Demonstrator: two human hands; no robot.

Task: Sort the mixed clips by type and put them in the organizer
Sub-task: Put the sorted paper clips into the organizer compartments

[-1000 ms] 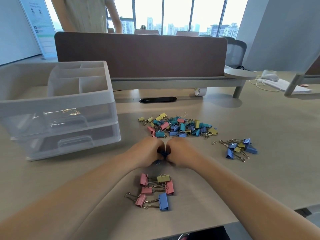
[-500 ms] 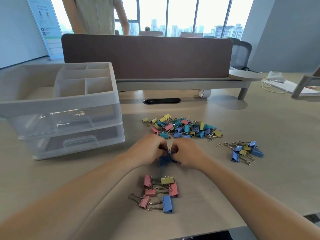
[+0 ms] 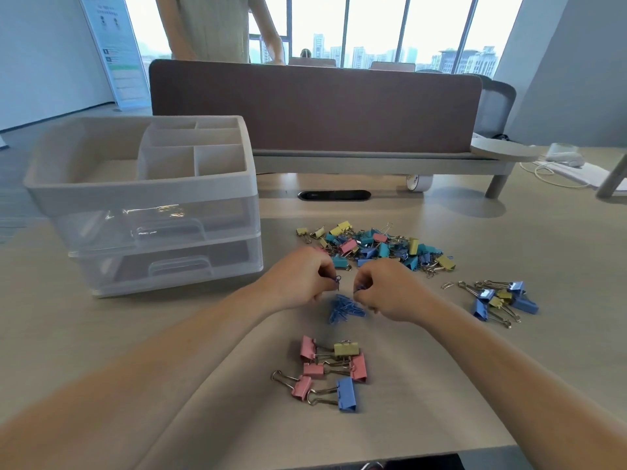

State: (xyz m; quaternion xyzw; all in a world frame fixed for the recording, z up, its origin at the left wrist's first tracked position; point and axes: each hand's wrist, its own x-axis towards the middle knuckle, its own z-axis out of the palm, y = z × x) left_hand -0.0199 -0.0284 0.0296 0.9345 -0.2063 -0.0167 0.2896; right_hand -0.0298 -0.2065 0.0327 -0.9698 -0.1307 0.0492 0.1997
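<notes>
Starting at the bottom centre of the frame, we find a small group of binder clips [image 3: 327,371] on the worktop [image 3: 441,385]: several pink, one yellow, one blue, their wire handles overlapping. Just above them lies a little pile of blue paper clips [image 3: 344,308], thin bent wire that probably snags easily.

Our left hand [image 3: 302,278] and right hand [image 3: 383,288] sit on either side of that pile with fingers curled, each pinching a small blue paper clip at the fingertips, the two clips apart from each other. We judge this to be the step of feeding the paper-clip pile.

At the right of the frame a second group [image 3: 498,298] of blue and yellow long-handled binder clips lies well apart. Beyond the hands, the mixed heap [image 3: 376,247] of teal, blue, yellow and pink clips is large and unsorted.

At the left stands the organizer [image 3: 146,205], translucent white, with two closed drawers and open top compartments. We make out no clips in the compartments; something glints in the upper drawer, but we cannot tell what. So sorting looks early, and filing has not begun.

Farther up run a brown divider panel [image 3: 315,106], a person [image 3: 210,25] standing behind it, and windows.
</notes>
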